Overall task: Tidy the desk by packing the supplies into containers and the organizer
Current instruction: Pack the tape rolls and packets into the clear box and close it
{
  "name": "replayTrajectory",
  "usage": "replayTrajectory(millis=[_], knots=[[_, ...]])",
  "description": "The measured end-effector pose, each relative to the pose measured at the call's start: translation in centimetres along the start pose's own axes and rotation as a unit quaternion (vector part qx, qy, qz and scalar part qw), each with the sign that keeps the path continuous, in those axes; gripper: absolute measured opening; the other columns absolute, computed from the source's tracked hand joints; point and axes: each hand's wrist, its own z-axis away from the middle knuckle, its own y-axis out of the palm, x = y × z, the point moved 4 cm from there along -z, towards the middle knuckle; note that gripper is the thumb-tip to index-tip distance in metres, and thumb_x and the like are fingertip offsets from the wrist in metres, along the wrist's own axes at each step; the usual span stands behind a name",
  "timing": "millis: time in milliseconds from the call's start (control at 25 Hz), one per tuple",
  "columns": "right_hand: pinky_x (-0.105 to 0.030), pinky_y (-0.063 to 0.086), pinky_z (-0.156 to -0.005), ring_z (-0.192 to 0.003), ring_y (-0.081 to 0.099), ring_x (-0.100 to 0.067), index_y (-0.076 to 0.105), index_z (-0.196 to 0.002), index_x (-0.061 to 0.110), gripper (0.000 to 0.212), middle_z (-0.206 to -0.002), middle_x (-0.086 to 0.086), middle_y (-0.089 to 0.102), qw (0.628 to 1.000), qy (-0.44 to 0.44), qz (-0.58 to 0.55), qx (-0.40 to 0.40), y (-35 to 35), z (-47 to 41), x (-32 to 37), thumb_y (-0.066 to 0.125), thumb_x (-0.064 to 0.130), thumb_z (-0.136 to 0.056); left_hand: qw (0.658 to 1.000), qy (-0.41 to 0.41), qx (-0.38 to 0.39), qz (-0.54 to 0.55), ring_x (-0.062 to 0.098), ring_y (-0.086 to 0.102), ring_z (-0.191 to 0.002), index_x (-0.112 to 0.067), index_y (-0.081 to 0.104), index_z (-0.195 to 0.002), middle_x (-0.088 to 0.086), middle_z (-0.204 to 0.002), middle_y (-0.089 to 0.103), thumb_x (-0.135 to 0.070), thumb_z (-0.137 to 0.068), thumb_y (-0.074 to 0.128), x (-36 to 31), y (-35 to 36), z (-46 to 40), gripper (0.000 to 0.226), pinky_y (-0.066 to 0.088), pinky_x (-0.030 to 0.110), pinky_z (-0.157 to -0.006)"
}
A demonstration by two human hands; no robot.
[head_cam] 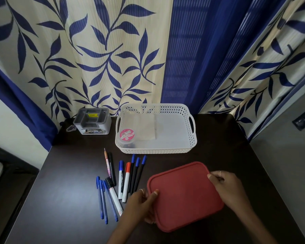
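A red-lidded container [184,196] sits near the front of the dark desk [69,182]. My left hand [142,204] grips its left edge and my right hand [228,188] grips its right edge; the box under the lid is hidden. Left of it lie several pens and markers [123,180] with blue, red and black caps, plus a pencil [107,162]. A white perforated basket [155,151] stands behind, holding a small round tub with a pink label [126,135]. A grey compartment organizer [92,121] stands at the back left.
Blue-leaf curtains [113,59] hang right behind the desk. A small dark object [71,128] lies beside the organizer. The desk's right edge drops to a grey floor [280,155].
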Motion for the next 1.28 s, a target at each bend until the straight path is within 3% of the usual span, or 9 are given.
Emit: replayTrajectory(millis=[160, 360, 560, 720, 880, 1080, 1280], knots=[[-0.024, 0.045, -0.075, -0.085, 0.061, -0.013, 0.068, -0.111, 0.011, 0.024, -0.104, -0.004, 0.07, 0.998, -0.062, 0.018, 0.016, -1.8, -1.9, 4.9, 0.057, 0.021, -0.092, 0.996, -0.033, 0.018, 0.084, 0.021, 0.065, -0.044, -0.005, 0.046, -0.07, 0.011, -0.051, 0.064, -0.042, -0.086, 0.056, -3.1, -1.0, 1.1, 0.042, 0.05, 0.024, -0.042], [-0.025, 0.045, -0.081, -0.094, 0.061, -0.014, 0.065, -0.116, 0.013, 0.028, -0.111, -0.003, 0.068, 0.99, -0.132, 0.059, 0.004, -3.2, -5.2, 10.7, 0.054, 0.024, -0.093, 0.984, -0.026, 0.014, 0.176, 0.023, 0.067, -0.05, -0.003, 0.051, -0.074, 0.009, -0.048, 0.062, -0.051, -0.087, 0.044, -6.4, -1.8, 0.7, 0.05, 0.056, 0.027, -0.049], [-0.024, 0.044, -0.078, -0.087, 0.059, -0.011, 0.067, -0.111, 0.013, 0.024, -0.109, -0.002, 0.069, 0.977, -0.19, 0.096, -0.015, -3.5, -9.4, 15.9, 0.053, 0.022, -0.094, 0.965, -0.035, 0.053, 0.255, 0.025, 0.072, -0.062, 0.0, 0.062, -0.085, 0.017, -0.064, 0.07, -0.072, -0.068, 0.026, -8.4, -1.3, -1.8, 0.082, 0.057, 0.028, -0.057], [-0.028, 0.048, -0.081, -0.095, 0.065, -0.019, 0.07, -0.105, 0.005, 0.025, -0.107, -0.007, 0.071, 0.965, -0.229, 0.125, -0.002, -2.5, -13.7, 19.4, 0.052, 0.018, -0.095, 0.927, -0.038, 0.121, 0.354, 0.029, 0.073, -0.076, 0.004, 0.059, -0.092, 0.023, -0.08, 0.072, -0.074, -0.079, 0.014, -10.0, 0.2, -4.2, 0.09, 0.059, 0.029, -0.062], [-0.045, 0.052, -0.088, -0.095, 0.065, -0.034, 0.063, -0.101, -0.012, 0.028, -0.104, -0.025, 0.068, 0.96, -0.249, 0.126, 0.033, -0.9, -18.6, 22.2, 0.05, 0.012, -0.094, 0.887, -0.045, 0.136, 0.438, 0.032, 0.071, -0.089, 0.005, 0.054, -0.097, 0.028, -0.096, 0.07, -0.077, -0.077, 0.018, -11.6, 1.5, -7.1, 0.091, 0.06, 0.034, -0.071], [-0.037, 0.048, -0.096, -0.107, 0.062, -0.027, 0.069, -0.107, -0.003, 0.024, -0.115, -0.016, 0.068, 0.95, -0.256, 0.156, 0.086, 2.2, -23.9, 23.6, 0.053, 0.01, -0.094, 0.859, -0.08, 0.127, 0.49, 0.034, 0.069, -0.097, 0.009, 0.05, -0.111, 0.029, -0.103, 0.068, -0.081, -0.072, 0.022, -12.5, 2.6, -11.4, 0.102, 0.059, 0.037, -0.076], [-0.036, 0.049, -0.095, -0.106, 0.064, -0.027, 0.069, -0.108, -0.002, 0.024, -0.114, -0.017, 0.068, 0.947, -0.229, 0.187, 0.129, 5.6, -28.4, 22.6, 0.055, 0.009, -0.092, 0.849, -0.103, 0.124, 0.503, 0.034, 0.063, -0.106, 0.012, 0.04, -0.128, 0.03, -0.115, 0.06, -0.08, -0.074, 0.022, -12.6, 4.1, -13.9, 0.108, 0.058, 0.036, -0.08]])
